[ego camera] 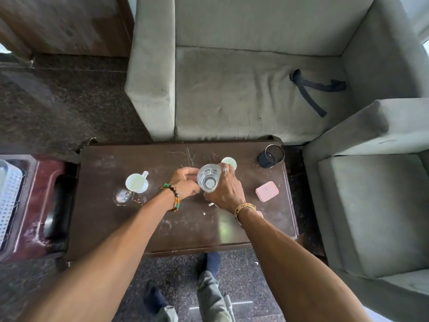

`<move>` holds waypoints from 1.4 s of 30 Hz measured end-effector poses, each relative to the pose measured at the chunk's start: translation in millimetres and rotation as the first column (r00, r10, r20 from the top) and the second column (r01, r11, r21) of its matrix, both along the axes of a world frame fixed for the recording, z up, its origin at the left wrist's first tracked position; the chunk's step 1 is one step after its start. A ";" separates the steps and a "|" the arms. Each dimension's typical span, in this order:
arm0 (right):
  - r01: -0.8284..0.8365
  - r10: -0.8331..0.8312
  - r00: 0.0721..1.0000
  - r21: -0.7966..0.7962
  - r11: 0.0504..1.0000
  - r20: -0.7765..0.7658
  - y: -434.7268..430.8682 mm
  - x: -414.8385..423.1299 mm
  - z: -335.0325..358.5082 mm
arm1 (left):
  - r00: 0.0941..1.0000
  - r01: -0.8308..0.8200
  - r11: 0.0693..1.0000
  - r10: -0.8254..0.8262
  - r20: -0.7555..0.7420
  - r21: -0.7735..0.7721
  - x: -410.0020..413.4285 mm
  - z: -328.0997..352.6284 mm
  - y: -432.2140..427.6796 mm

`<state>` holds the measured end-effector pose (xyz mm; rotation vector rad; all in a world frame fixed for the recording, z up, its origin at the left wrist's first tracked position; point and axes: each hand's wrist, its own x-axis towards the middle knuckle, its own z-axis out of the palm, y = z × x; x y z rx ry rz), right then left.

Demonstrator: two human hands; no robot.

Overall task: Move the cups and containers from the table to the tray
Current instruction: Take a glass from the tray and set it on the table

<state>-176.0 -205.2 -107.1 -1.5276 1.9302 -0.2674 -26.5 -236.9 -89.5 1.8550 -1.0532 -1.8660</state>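
Observation:
A clear drinking glass (209,177) is at the middle of the dark wooden table (116,228), gripped from the right by my right hand (226,191). My left hand (185,182) touches its left side with curled fingers. A white mug (137,183) and a clear glass cup (123,196) stand to the left. A pale round lid or cup (229,163) peeks out behind my right hand. A dark tumbler (271,156) stands at the far right corner. A pink square container (267,190) lies at the right. The maroon tray (30,228) sits left of the table.
A grey sofa (243,89) runs behind the table, with a black strap (311,89) on its seat. A grey armchair (371,205) stands at the right. A white perforated rack (9,196) lies on the tray's left part. My feet (209,263) are below the table's near edge.

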 end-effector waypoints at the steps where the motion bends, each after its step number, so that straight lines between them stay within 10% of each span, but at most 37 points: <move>1: -0.004 0.004 1.000 0.007 1.000 0.002 -4.0 -1.0 -6.5 | 1.000 -0.019 1.000 0.019 -0.007 0.005 -2.1 -6.5 -2.2; 42: -0.095 0.092 0.994 0.059 0.994 0.051 -90.6 31.4 -193.8 | 0.988 -0.121 0.992 0.122 0.097 -0.023 23.6 -175.4 -58.3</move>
